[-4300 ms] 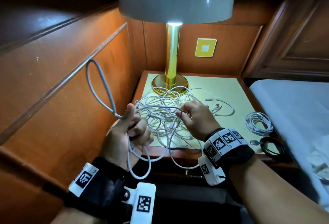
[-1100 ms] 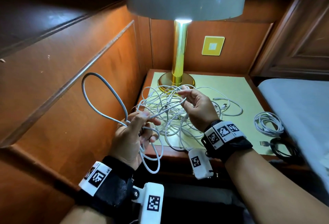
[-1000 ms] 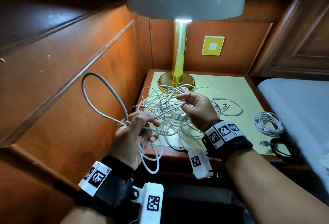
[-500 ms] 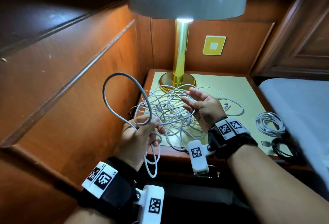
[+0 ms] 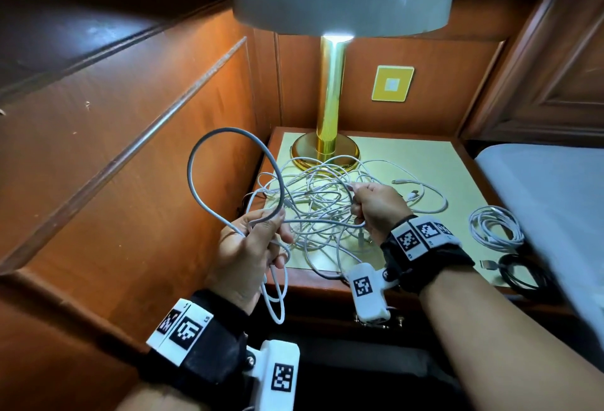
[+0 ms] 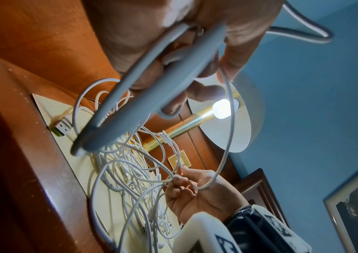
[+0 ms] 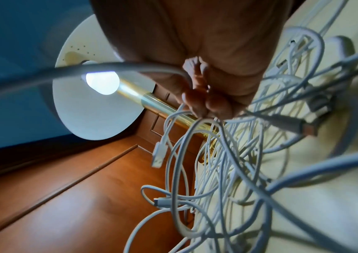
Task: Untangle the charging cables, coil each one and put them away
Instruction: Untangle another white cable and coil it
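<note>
So the left hand [image 5: 251, 247] is gripping a few turns of one white cable [image 5: 209, 175], fingers curled round it, with a big loop standing up above the fist and a smaller one hanging below. The right hand [image 5: 376, 208] is pinching a strand of that cable just above the tangle [image 5: 320, 208], fingers closed on it. The rest of the white cables sit in a loose messy heap on the bench [image 5: 434, 162], right in front of the lamp base [image 5: 325, 151].

Handling-wise, I'd guess these are super light and floppy, with smooth jackets that slide through your fingers, so no force needed. The loop holds its shape a bit, so there's some springiness. I'd take hold along the cord itself, not yank at the plugs [image 7: 158, 154], since those catch on other loops and the joints are the weak spot.

Surface is a pale yellow top with a wooden rim, pretty flat. It's a tight corner: wood panelling [image 5: 130, 116] on the left and behind, bed [image 5: 549, 201] on the right. One coiled white cable [image 5: 495, 227] and a coiled black cable [image 5: 519, 273] already sit at the right edge.
</note>
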Demonstrator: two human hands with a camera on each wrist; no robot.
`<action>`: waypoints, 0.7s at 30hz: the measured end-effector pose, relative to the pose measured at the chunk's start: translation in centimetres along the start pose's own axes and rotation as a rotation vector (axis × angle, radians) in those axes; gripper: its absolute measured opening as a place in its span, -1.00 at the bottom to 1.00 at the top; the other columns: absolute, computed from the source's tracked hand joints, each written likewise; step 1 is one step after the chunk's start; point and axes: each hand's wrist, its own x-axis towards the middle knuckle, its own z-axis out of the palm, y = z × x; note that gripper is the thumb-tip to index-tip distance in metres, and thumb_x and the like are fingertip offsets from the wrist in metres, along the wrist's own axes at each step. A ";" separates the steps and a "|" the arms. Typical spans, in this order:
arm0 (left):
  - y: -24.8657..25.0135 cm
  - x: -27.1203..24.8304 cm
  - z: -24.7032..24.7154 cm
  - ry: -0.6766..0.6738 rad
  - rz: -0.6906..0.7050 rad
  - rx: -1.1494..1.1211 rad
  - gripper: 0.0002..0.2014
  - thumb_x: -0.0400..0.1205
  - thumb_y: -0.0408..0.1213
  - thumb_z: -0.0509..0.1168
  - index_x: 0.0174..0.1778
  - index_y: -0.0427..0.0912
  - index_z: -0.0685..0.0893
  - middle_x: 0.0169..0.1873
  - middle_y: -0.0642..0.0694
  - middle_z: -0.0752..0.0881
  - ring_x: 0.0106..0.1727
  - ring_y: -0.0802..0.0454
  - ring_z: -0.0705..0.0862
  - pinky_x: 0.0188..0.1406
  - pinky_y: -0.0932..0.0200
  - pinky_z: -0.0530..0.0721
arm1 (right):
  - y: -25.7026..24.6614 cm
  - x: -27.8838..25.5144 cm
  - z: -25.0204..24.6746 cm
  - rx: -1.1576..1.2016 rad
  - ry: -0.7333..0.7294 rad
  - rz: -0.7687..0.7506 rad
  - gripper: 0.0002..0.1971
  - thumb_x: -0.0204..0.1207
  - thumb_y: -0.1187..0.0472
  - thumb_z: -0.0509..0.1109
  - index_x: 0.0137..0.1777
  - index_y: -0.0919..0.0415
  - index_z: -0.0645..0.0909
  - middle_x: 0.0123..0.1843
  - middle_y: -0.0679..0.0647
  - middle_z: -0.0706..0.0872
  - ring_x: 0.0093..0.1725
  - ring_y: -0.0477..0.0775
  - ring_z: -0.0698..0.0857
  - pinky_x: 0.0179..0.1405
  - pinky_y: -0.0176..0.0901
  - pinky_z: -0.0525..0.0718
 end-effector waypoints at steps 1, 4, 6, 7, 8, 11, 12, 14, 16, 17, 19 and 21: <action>-0.1 0.0 -0.1 0.013 -0.004 0.015 -0.71 0.51 -0.11 0.37 -0.52 -0.12 0.69 -0.47 -0.28 0.54 -0.63 -0.04 0.31 -0.63 0.19 0.43 | -0.2 0.0 0.1 0.089 0.027 -0.004 -0.82 0.72 0.20 0.22 0.05 0.21 0.65 -0.42 0.03 0.52 -0.43 0.00 0.48 -0.44 -0.10 0.42; -0.2 0.2 -0.4 0.085 -0.032 0.030 -0.66 0.61 -0.08 0.40 -0.37 -0.26 0.62 -0.49 -0.18 0.54 -0.67 0.05 0.33 -0.55 0.15 0.41 | -1.0 -0.2 0.1 0.404 0.100 0.027 -0.68 0.64 0.49 0.00 0.19 0.22 0.50 -0.36 0.08 0.48 -0.44 -0.04 0.49 -0.50 -0.18 0.36; -0.2 0.2 -0.4 0.127 -0.064 0.025 -0.65 0.70 -0.14 0.34 -0.31 -0.32 0.55 -0.49 -0.14 0.55 -0.67 0.08 0.35 -0.48 0.13 0.39 | -1.3 -0.4 0.0 0.486 0.106 0.027 -0.53 0.57 0.59 -0.10 0.24 0.21 0.51 -0.29 0.12 0.55 -0.44 -0.06 0.57 -0.52 -0.23 0.36; -0.2 0.2 -0.4 0.132 -0.074 0.019 -0.65 0.72 -0.15 0.30 -0.30 -0.32 0.54 -0.49 -0.15 0.54 -0.67 0.09 0.35 -0.47 0.12 0.39 | -1.4 -0.5 0.1 0.509 0.093 0.024 -0.48 0.55 0.62 -0.13 0.24 0.22 0.54 -0.23 0.12 0.59 -0.45 -0.10 0.61 -0.54 -0.27 0.36; -0.2 0.2 -0.3 0.133 -0.081 0.014 -0.65 0.72 -0.16 0.29 -0.31 -0.31 0.54 -0.48 -0.16 0.53 -0.67 0.09 0.35 -0.48 0.12 0.39 | -1.5 -0.7 0.2 0.527 0.079 0.022 -0.44 0.53 0.65 -0.15 0.22 0.22 0.57 -0.16 0.13 0.62 -0.45 -0.13 0.63 -0.56 -0.30 0.38; -0.1 0.1 -0.3 0.135 -0.087 0.029 -0.64 0.72 -0.15 0.29 -0.33 -0.30 0.56 -0.48 -0.17 0.53 -0.66 0.06 0.36 -0.56 0.14 0.42 | -1.8 -0.9 0.2 0.563 0.031 0.007 -0.34 0.45 0.71 -0.16 0.11 0.17 0.66 0.01 0.08 0.66 -0.33 -0.14 0.71 -0.49 -0.33 0.45; -0.1 0.1 -0.3 0.135 -0.085 0.037 -0.64 0.73 -0.15 0.29 -0.33 -0.31 0.56 -0.50 -0.16 0.53 -0.67 0.07 0.35 -0.59 0.16 0.43 | -1.9 -0.9 0.1 0.571 0.020 -0.003 -0.32 0.44 0.72 -0.16 0.13 0.15 0.67 0.09 0.07 0.67 -0.26 -0.13 0.74 -0.44 -0.31 0.49; -0.1 0.1 -0.4 0.132 -0.086 0.052 -0.62 0.72 -0.15 0.29 -0.32 -0.35 0.55 -0.54 -0.13 0.52 -0.69 0.07 0.33 -0.63 0.19 0.44 | -2.1 -0.9 -0.1 0.571 -0.006 -0.025 -0.29 0.44 0.73 -0.14 0.27 0.18 0.66 0.27 0.06 0.66 -0.15 -0.11 0.76 -0.37 -0.28 0.53; -0.1 0.1 -0.4 0.127 -0.097 0.058 -0.61 0.71 -0.13 0.30 -0.30 -0.37 0.54 -0.57 -0.10 0.52 -0.68 0.03 0.34 -0.64 0.20 0.43 | -2.1 -1.1 -0.3 0.548 -0.014 -0.036 -0.27 0.44 0.74 -0.11 0.42 0.23 0.61 0.39 0.06 0.63 -0.09 -0.08 0.76 -0.34 -0.25 0.56; 0.0 0.1 -0.5 0.123 -0.103 0.062 -0.62 0.71 -0.13 0.30 -0.28 -0.38 0.55 -0.60 -0.08 0.51 -0.67 -0.01 0.35 -0.65 0.21 0.43 | -2.1 -1.2 -0.3 0.528 -0.016 -0.040 -0.26 0.43 0.74 -0.10 0.45 0.24 0.58 0.42 0.04 0.62 -0.07 -0.07 0.77 -0.35 -0.25 0.57; 0.0 0.1 -0.5 0.119 -0.113 0.074 -0.62 0.72 -0.12 0.29 -0.26 -0.37 0.56 -0.66 -0.02 0.49 -0.62 -0.08 0.35 -0.67 0.22 0.43 | -2.1 -1.4 -0.3 0.459 -0.022 -0.037 -0.25 0.41 0.73 -0.09 0.47 0.24 0.57 0.45 0.02 0.60 -0.10 -0.05 0.78 -0.47 -0.28 0.54; 0.0 0.1 -0.5 0.122 -0.120 0.084 -0.63 0.72 -0.11 0.28 -0.24 -0.37 0.57 -0.70 0.01 0.47 -0.56 -0.09 0.33 -0.68 0.23 0.43 | -2.1 -1.5 -0.3 0.389 -0.017 -0.010 -0.27 0.41 0.72 -0.09 0.50 0.29 0.55 0.47 0.05 0.57 -0.17 -0.02 0.75 -0.60 -0.31 0.43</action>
